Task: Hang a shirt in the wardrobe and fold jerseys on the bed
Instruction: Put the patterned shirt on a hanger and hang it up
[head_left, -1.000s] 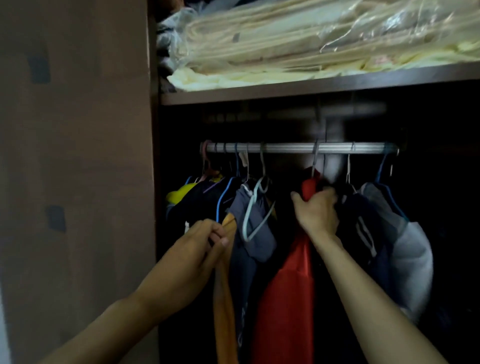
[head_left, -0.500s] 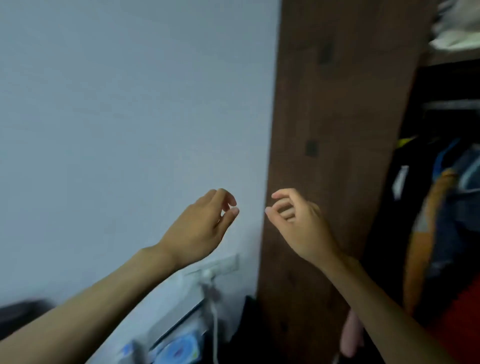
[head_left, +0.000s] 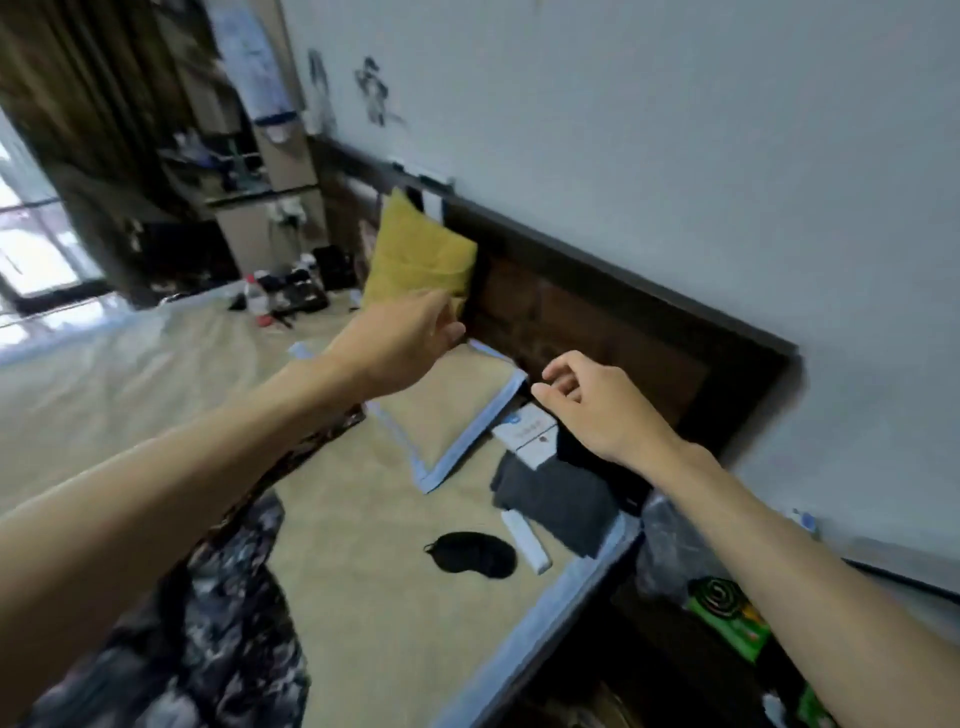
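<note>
View now off the wardrobe and onto the bed (head_left: 363, 597); a second ago both hands among hangers on the rail, right on a red garment, left on an orange one. Half a second ago already clear of the clothes, empty, beside the wardrobe's side panel. Reads as hanging step finished, folding step about to start (judgement).

Left hand (head_left: 410, 338): raised over the bed, fingers loosely bent, holding nothing. Right hand (head_left: 587, 410): likewise in the air, fingers relaxed and curled, nothing in it. Both near the flat pillow (head_left: 447, 421) by the headboard (head_left: 597, 332), touching neither.

Dark patterned fabric (head_left: 223, 597) heaped along the bed's near-left part, under the left forearm, well behind both hands. Possibly the jerseys; cannot tell. Grey folded cloth (head_left: 556, 504) below the right wrist, just beside a white box (head_left: 524, 431); apart from the fingers.

Also on the mat: black eye mask (head_left: 470, 553), white remote (head_left: 527, 540), yellow cushion (head_left: 415, 254) upright against the headboard.

Frame motion-blurred; fabric detail unreliable.
</note>
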